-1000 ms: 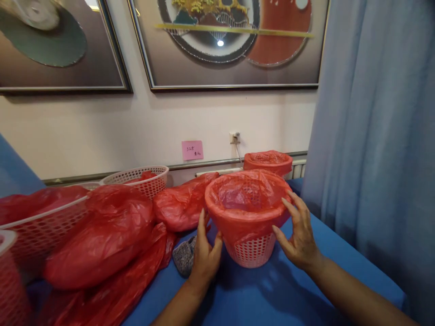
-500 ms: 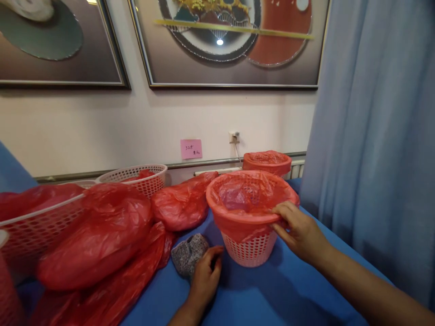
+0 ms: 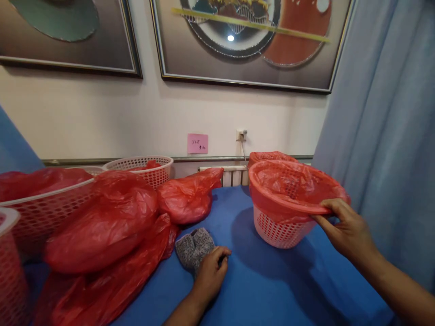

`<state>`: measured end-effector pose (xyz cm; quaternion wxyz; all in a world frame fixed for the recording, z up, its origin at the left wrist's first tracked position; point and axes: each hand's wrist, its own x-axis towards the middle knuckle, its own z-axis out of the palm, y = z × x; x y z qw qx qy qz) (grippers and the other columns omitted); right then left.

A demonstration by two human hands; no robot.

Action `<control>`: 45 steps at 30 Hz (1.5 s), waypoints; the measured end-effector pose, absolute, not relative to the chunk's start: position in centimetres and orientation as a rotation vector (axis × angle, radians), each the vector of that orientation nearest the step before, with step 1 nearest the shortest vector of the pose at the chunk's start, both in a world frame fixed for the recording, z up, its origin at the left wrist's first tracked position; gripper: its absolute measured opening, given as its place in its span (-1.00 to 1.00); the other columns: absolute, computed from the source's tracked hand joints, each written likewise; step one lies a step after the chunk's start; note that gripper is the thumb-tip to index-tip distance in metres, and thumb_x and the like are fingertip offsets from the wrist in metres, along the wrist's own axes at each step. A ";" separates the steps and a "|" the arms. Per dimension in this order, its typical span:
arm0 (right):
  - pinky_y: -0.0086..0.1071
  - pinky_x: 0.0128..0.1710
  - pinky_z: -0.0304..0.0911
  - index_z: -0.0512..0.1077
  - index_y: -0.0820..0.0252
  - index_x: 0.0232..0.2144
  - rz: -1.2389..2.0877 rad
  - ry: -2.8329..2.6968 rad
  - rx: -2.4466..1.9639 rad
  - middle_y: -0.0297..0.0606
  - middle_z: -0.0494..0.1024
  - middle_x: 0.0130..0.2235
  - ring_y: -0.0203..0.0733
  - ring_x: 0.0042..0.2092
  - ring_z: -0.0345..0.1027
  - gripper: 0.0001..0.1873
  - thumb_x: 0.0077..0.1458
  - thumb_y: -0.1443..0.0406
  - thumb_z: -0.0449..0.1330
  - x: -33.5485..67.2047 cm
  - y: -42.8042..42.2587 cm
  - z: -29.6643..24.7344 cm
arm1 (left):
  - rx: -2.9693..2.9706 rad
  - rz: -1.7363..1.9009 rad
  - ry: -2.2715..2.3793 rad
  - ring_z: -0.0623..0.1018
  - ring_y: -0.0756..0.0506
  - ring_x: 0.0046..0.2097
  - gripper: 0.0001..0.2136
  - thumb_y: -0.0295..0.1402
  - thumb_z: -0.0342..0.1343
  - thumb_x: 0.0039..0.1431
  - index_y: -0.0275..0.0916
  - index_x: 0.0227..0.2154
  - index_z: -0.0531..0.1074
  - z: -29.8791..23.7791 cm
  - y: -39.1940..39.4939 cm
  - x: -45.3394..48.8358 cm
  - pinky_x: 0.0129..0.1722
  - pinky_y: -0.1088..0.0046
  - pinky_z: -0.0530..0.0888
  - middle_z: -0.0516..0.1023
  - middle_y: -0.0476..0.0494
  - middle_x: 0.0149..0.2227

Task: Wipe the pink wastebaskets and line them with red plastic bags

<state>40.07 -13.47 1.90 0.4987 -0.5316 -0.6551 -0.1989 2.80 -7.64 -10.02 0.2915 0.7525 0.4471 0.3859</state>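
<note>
On the right side of the blue-covered counter [image 3: 251, 290], near the curtain [image 3: 380, 136], is a pale pink perforated plastic basket [image 3: 283, 231], tilted with its rim lower toward the right. A translucent red bag [image 3: 288, 181] lines it, wrinkled inside and folded down over the upper wall, leaving the lattice bare below. The right hand [image 3: 350, 233] grips the bag-covered rim, fingers on top and thumb underneath. The left hand [image 3: 211, 271] lies beside a speckled gray cloth item [image 3: 193, 246], partly overlapping it in view, fingers loosely curled; whether it is closed on anything cannot be told.
</note>
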 end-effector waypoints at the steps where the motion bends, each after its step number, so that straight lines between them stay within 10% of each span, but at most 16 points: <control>1: -0.26 -0.28 0.37 0.43 0.05 -0.25 -0.481 -1.596 -1.266 -0.26 0.52 -0.30 -0.12 -0.31 0.44 -0.79 0.28 0.07 0.20 39.5 -13.1 2.0 | 2.009 1.017 1.194 0.62 -0.20 -0.13 -0.79 -0.43 0.00 0.18 -0.19 -0.27 0.55 -10.0 -7.6 2.8 -0.04 0.24 0.51 0.65 -0.15 -0.22; 21: -0.16 -0.07 0.34 0.45 0.18 -0.22 -0.186 -1.579 -1.409 -0.11 0.48 -0.20 0.01 -0.13 0.40 -0.86 0.14 0.32 0.17 26.1 10.1 0.4 | 2.152 0.807 1.214 0.59 -0.13 -0.11 -0.73 -0.61 -0.03 0.11 -0.21 -0.28 0.51 -11.3 -7.7 1.8 -0.04 0.37 0.43 0.63 -0.14 -0.19; 45: -0.18 0.07 0.34 0.42 0.27 -0.05 -0.062 -1.662 -1.531 -0.01 0.45 0.01 0.01 0.03 0.41 -0.68 0.10 0.40 0.25 24.9 18.4 1.9 | 2.195 0.750 1.153 0.59 -0.12 -0.14 -0.74 -0.61 0.02 0.07 -0.17 -0.28 0.51 -13.7 -6.0 0.9 -0.05 0.40 0.44 0.63 -0.10 -0.22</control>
